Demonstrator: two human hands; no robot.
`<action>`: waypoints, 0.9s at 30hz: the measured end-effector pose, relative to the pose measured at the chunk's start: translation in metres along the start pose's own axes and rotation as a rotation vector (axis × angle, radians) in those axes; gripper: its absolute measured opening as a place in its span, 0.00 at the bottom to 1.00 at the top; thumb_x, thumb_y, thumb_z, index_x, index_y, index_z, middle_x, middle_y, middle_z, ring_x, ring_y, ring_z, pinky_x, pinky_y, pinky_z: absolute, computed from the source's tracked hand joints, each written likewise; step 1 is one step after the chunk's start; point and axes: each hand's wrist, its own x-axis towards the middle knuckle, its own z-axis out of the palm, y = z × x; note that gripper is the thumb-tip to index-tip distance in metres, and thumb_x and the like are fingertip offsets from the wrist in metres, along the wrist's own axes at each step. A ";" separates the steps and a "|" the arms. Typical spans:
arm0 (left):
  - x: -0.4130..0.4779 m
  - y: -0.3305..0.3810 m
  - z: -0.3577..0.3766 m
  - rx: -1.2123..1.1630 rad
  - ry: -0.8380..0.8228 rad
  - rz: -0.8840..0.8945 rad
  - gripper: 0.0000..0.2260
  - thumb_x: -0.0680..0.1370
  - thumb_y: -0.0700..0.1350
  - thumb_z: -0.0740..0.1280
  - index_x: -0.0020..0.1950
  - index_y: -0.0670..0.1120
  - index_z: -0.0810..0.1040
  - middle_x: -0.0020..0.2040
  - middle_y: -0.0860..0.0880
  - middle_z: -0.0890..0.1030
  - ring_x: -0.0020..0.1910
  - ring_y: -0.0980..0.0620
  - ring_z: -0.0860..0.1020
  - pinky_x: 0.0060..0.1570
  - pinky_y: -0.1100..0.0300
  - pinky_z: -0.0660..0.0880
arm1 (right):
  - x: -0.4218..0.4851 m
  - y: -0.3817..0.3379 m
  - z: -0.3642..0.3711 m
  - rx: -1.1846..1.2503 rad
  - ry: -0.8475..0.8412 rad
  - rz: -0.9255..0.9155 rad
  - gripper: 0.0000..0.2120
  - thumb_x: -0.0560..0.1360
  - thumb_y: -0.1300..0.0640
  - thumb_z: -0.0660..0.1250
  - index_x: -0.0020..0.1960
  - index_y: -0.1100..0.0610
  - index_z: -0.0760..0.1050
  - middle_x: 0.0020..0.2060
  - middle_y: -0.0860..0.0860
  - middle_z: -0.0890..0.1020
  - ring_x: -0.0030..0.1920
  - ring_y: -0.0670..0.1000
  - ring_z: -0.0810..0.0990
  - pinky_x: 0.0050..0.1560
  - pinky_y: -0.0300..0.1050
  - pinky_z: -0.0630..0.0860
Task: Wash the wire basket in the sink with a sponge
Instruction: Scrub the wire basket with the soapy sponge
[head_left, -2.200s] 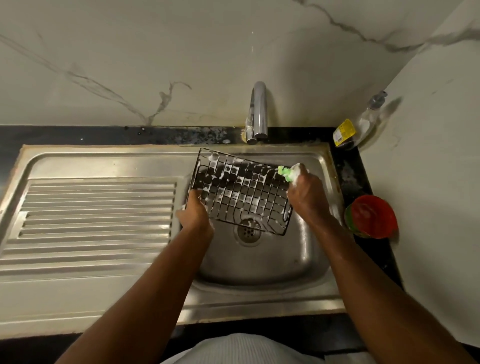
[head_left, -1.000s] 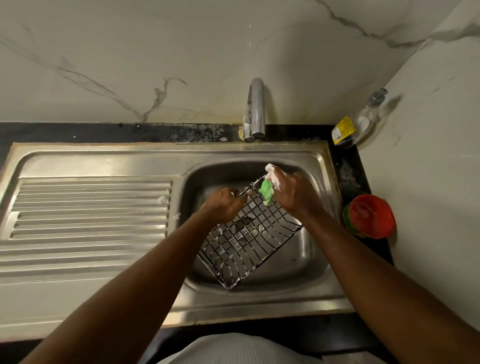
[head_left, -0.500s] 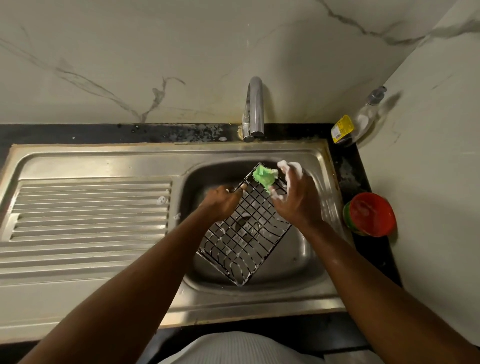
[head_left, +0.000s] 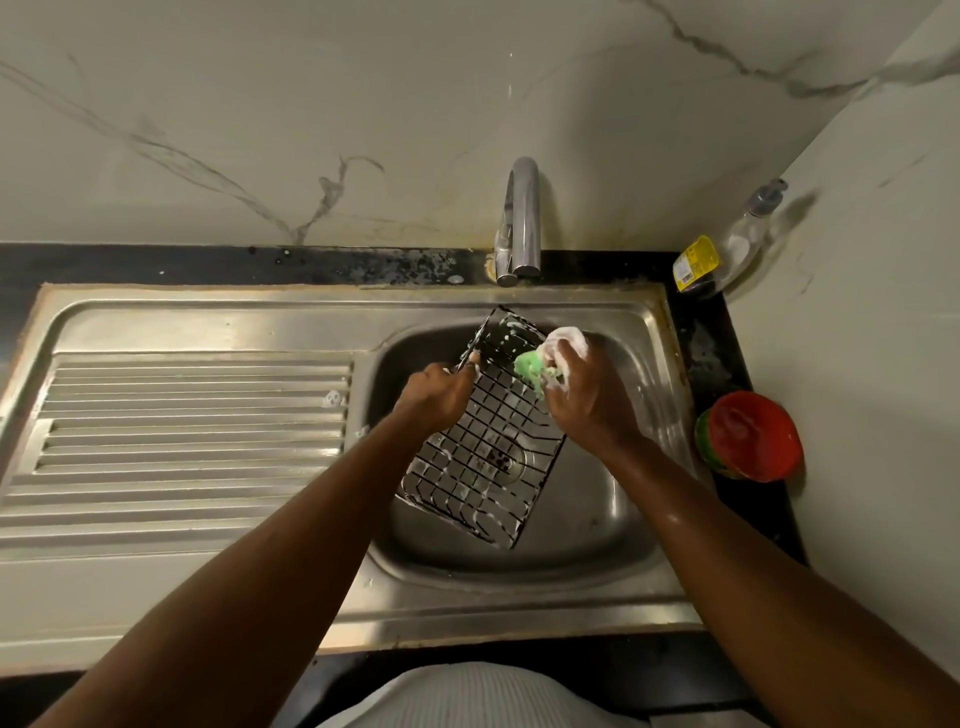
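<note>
The wire basket (head_left: 485, 441) is held tilted inside the bowl of the stainless steel sink (head_left: 613, 525), directly over the drain, with its far end raised toward the faucet (head_left: 522, 218) and its near corner low in the bowl. The left hand (head_left: 434, 397) is closed around the basket's left rim wire, fingers curled tight; this grip appears to steady the basket and set the angle so that the mesh faces the other hand. The right hand (head_left: 584, 395) is closed on a green sponge (head_left: 532, 366), fingers wrapped over it and coated in white foam, pressing it against the upper right part of the mesh. Suds cling to several wires across the grid. Holding the basket over the bowl probably keeps runoff in the drain. No water stream is visible from the faucet. A soap dispenser bottle (head_left: 748, 234) and a red container (head_left: 750, 436) stand on the counter at the right, well apart from the work.
</note>
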 end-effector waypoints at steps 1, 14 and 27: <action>0.000 0.000 -0.001 0.014 0.006 0.012 0.31 0.86 0.63 0.48 0.78 0.43 0.69 0.68 0.33 0.73 0.57 0.41 0.76 0.46 0.55 0.72 | -0.002 -0.001 0.001 0.101 0.008 0.072 0.19 0.78 0.55 0.62 0.66 0.63 0.73 0.56 0.63 0.79 0.53 0.57 0.80 0.52 0.50 0.81; -0.028 0.009 0.015 -0.122 0.043 0.006 0.31 0.84 0.65 0.53 0.74 0.42 0.72 0.68 0.33 0.75 0.64 0.35 0.76 0.64 0.40 0.77 | 0.020 -0.009 0.000 0.052 -0.016 0.411 0.21 0.79 0.64 0.66 0.71 0.58 0.75 0.60 0.61 0.82 0.60 0.60 0.80 0.56 0.50 0.78; -0.021 -0.002 0.002 -0.578 -0.024 0.112 0.21 0.84 0.63 0.59 0.58 0.49 0.82 0.50 0.48 0.84 0.49 0.51 0.81 0.50 0.55 0.78 | -0.022 0.038 0.024 1.315 0.013 1.282 0.15 0.83 0.52 0.60 0.66 0.56 0.78 0.60 0.60 0.83 0.54 0.59 0.82 0.52 0.56 0.80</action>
